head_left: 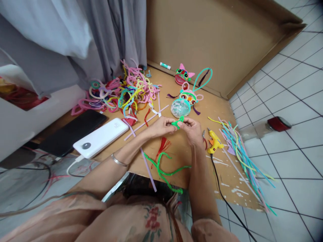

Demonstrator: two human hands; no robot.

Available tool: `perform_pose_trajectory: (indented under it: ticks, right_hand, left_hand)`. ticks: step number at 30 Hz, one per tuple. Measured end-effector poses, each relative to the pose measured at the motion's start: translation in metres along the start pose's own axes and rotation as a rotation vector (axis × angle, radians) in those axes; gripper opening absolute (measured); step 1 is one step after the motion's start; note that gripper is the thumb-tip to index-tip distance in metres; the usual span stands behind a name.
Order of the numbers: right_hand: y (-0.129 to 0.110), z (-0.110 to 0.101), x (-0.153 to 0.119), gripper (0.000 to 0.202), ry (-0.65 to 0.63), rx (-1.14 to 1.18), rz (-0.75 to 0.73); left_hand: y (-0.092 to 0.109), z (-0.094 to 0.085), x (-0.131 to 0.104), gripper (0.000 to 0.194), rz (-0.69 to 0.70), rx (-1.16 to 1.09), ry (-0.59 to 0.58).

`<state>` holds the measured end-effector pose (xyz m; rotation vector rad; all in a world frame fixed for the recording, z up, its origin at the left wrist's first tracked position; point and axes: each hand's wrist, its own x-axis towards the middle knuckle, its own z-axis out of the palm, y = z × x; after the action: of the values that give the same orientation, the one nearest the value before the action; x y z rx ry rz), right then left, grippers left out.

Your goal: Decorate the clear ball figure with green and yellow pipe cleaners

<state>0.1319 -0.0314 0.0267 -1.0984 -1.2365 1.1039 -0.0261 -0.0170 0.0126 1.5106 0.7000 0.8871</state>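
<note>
Between my two hands is a small bent green pipe cleaner [179,121], held above the middle of the board. My left hand [161,127] pinches its left side, and my right hand [191,129] has thumb and fingers closed on the right side. Just beyond them sits a clear round container [180,108] with a pale blue rim. More green pipe cleaners [161,169] lie loose near my body, beside a red tassel [164,145]. A yellow glue gun [215,142] rests to the right of my right hand, with red-handled pliers or cutters [204,141] close by.
Tangled coloured pipe cleaners [131,89] heap at the back left. A white power bank [101,137] and a black device [74,131] lie left. Two decorated animal-face crafts [182,75] stand behind. Straight pipe cleaners [239,158] overhang the board's right edge. A cardboard wall [202,40] rises behind.
</note>
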Motion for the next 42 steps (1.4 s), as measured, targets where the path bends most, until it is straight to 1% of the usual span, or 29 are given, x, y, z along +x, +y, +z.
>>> perform_pose_trajectory:
  ticks: [4,8,11,16,18,22,26,28,31,35,37,39,42]
  right_hand:
    - [-0.001,0.001,0.0,0.034,0.013,-0.005,0.001]
    - [0.001,0.0,0.0,0.032,-0.013,-0.035,0.002]
    - [0.001,-0.001,-0.001,0.031,-0.059,-0.031,-0.009]
    - [-0.001,-0.004,-0.003,0.038,-0.126,-0.006,-0.039]
    - [-0.001,-0.005,-0.003,0.034,-0.144,-0.026,-0.039]
    - [0.0,-0.006,-0.003,0.026,-0.093,-0.018,-0.033]
    - [0.001,-0.003,-0.002,0.026,-0.051,0.001,-0.034]
    - [0.002,0.0,-0.002,0.026,-0.026,0.037,-0.03]
    - [0.004,0.004,-0.002,0.028,-0.009,0.085,-0.016]
    - [0.004,0.006,-0.002,0.034,-0.002,0.124,0.021]
    - [0.004,0.007,-0.002,0.034,0.02,0.132,0.038]
    - [0.004,0.01,-0.003,0.033,0.045,0.115,0.053]
    - [0.006,0.018,-0.004,0.031,0.11,0.062,0.048]
  left_hand:
    - [-0.002,0.002,0.0,0.034,-0.005,-0.001,0.07]
    - [-0.002,0.003,0.001,0.041,-0.009,-0.044,0.058]
    - [0.0,0.002,0.001,0.041,-0.008,-0.053,0.062]
    - [-0.001,0.002,0.001,0.04,-0.033,-0.099,0.045]
    - [-0.003,0.002,0.002,0.039,-0.039,-0.114,0.039]
    - [-0.006,0.003,0.003,0.04,-0.069,-0.14,0.042]
    - [-0.006,0.006,0.003,0.041,-0.061,-0.141,0.048]
    - [-0.007,0.007,0.003,0.042,-0.039,-0.116,0.078]
    - [-0.007,0.007,0.004,0.042,-0.025,-0.115,0.168]
    - [-0.006,0.005,0.007,0.043,0.0,-0.306,0.334]
    - [-0.005,0.003,0.008,0.043,-0.001,-0.392,0.384]
    - [-0.006,0.002,0.009,0.04,-0.016,-0.447,0.385]
    - [-0.007,0.003,0.008,0.04,-0.051,-0.521,0.35]
